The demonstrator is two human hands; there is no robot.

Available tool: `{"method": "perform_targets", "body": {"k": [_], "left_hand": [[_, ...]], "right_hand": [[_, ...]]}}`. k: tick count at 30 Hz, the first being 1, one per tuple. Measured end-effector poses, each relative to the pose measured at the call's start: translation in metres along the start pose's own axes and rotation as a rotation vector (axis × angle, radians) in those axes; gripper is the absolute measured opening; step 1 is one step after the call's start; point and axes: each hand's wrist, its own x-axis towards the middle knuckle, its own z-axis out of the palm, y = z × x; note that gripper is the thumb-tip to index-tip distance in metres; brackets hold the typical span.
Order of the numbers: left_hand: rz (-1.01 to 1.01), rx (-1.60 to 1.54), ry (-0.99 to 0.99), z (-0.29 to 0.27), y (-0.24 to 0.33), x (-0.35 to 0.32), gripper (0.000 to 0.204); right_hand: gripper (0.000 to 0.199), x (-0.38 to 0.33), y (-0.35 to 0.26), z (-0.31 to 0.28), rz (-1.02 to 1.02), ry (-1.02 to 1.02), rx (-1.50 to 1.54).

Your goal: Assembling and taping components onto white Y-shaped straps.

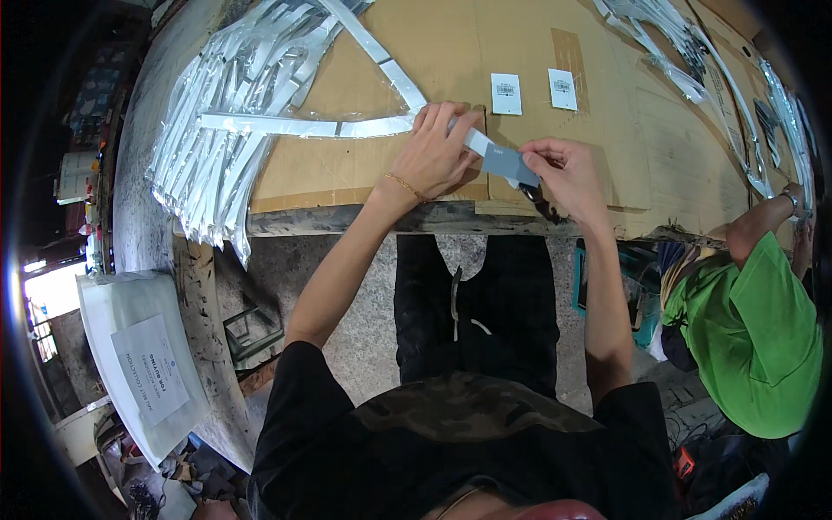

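Note:
A belt wrapped in a white strip and clear plastic (373,129) lies bent on the cardboard. My left hand (436,154) is closed over it near the bend, fingers curled round the strip. The white end comes out to the right of that hand and meets a grey tag (505,163). Thumb and fingers of my right hand (568,178) pinch the tag's right edge. Below the tag hangs a dark, shiny end piece (539,203), partly hidden by my right hand. Two white printed cards (506,94) lie on the cardboard beyond my hands.
A heap of similar plastic-wrapped belts (247,95) covers the table's left side; more wrapped belts (663,43) lie at the far right. A co-worker in a green shirt (754,329) stands at right, arm on the table. A white bin with a label (143,364) stands lower left.

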Motion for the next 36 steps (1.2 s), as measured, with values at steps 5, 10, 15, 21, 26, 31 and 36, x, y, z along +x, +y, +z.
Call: {"method": "perform_targets", "body": {"k": [5, 10, 15, 21, 26, 31, 36], "left_hand": [[0.032, 0.034, -0.043, -0.001, -0.001, 0.001, 0.052], [0.008, -0.029, -0.057, -0.002, -0.002, 0.003, 0.05], [-0.135, 0.03, 0.296, 0.011, 0.023, -0.006, 0.043], [-0.827, -1.03, 0.6, 0.044, 0.055, -0.018, 0.03], [-1.037, -1.25, 0.463, 0.037, 0.042, 0.005, 0.026], [-1.02, -1.168, 0.448, 0.039, 0.042, -0.002, 0.028], [-0.929, -1.026, 0.35, 0.047, 0.041, -0.004, 0.034]], "right_hand": [[0.016, -0.001, -0.004, -0.001, 0.033, 0.003, -0.07], [0.017, 0.002, -0.006, 0.009, -0.049, 0.135, -0.166], [0.016, -0.003, 0.0, 0.027, -0.016, 0.322, 0.043], [0.015, -0.001, 0.011, 0.035, -0.063, 0.386, -0.045], [0.014, 0.0, 0.014, 0.031, -0.059, 0.336, 0.005], [0.015, -0.003, 0.016, 0.035, -0.125, 0.419, -0.037], [0.018, -0.006, 0.013, 0.043, -0.094, 0.46, -0.023]]}}
